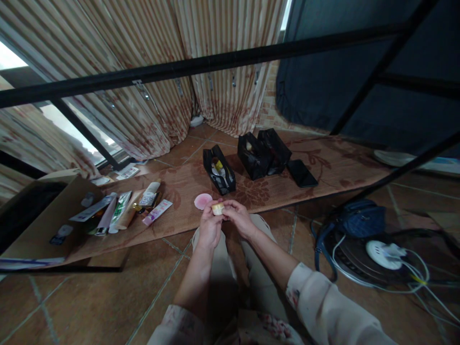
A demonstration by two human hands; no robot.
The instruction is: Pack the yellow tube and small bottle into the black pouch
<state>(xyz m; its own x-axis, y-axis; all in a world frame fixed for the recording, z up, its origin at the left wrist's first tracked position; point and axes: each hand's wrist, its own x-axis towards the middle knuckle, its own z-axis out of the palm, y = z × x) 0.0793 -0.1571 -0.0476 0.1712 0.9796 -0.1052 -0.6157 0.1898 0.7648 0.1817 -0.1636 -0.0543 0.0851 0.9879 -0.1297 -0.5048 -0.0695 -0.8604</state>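
A small cream jar (217,209) with a yellowish lid is held between my two hands, above the near edge of the low covered bench. My left hand (209,226) has its fingers closed round the jar's left side. From the right, my right hand (237,217) pinches the same jar with thumb and fingers. Just behind my left hand lies a round pink disc (202,201). Beyond the jar stands an unzipped black pouch (219,170) with small items inside, one of them yellow.
Two more black pouches (264,151) and a dark flat phone-like object (302,173) lie on the bench's right. Several tubes and bottles (120,211) and a cardboard box (46,223) sit left. A blue bag (361,218) and power strip (384,254) are right. A dark metal bar (201,64) crosses ahead.
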